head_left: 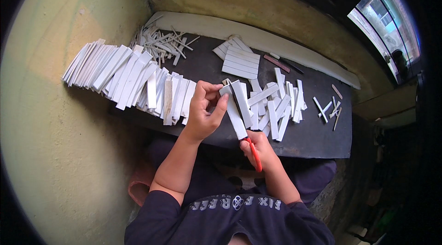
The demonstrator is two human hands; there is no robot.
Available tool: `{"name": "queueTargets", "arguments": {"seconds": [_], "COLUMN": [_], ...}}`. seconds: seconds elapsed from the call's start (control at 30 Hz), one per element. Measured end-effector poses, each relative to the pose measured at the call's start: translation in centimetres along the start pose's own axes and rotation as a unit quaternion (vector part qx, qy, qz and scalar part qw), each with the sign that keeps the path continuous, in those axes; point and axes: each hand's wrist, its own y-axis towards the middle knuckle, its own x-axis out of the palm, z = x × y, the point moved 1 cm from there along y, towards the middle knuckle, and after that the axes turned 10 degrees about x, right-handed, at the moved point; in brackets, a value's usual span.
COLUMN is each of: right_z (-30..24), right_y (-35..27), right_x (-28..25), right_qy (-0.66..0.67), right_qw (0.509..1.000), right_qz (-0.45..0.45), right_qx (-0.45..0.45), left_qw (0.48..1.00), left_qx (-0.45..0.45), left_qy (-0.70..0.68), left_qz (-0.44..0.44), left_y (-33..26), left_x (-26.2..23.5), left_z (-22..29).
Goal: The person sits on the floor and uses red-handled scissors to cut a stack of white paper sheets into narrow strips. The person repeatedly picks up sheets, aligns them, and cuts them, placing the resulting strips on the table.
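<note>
My left hand (207,109) pinches the upper end of a flat white strip (235,115) between thumb and fingers. In my right hand (260,146) are red-handled scissors (254,155), gripped at the lower end of that strip. A dark line, apparently a blade, runs up along the strip's right side; most of the scissors' metal is hidden. Just beyond both hands, a loose heap of cut white strips (272,118) lies criss-crossed on the dark tabletop (313,141). Left of my left hand stretches a long row of overlapping white strips (122,72).
Thin white offcuts (161,42) are piled at the far left. A white sheet with parallel lines (240,63) lies at the back, beside a reddish-brown flat bar (276,63). Several small sticks (329,107) sit on the right. Walls close off the left and back; a window (384,22) is upper right.
</note>
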Motion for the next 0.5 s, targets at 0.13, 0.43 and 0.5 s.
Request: {"name": "queueTargets", "arguments": {"seconds": [0.13,0.43,0.5], "right_z": [-0.06,-0.17,-0.17], "right_y": [0.23,0.62,0.68], "right_x": [0.00,0.07,0.09], "right_qy": [-0.006,-0.012,-0.014], "right_qw": [1.000,1.000,1.000], "right_qz": [0.010,0.017,0.018], "right_qx": [0.010,0.011,0.015], "left_qw": [1.000,0.999,0.999], "left_qx": [-0.010,-0.029,-0.037], "left_qy": [-0.004,-0.008,-0.013], "left_qz": [0.006,0.032,0.038], "left_y": [0.09,0.22,0.19], "left_x": [-0.01,0.05,0.06], "left_z": [0.03,-0.12,-0.22]}}
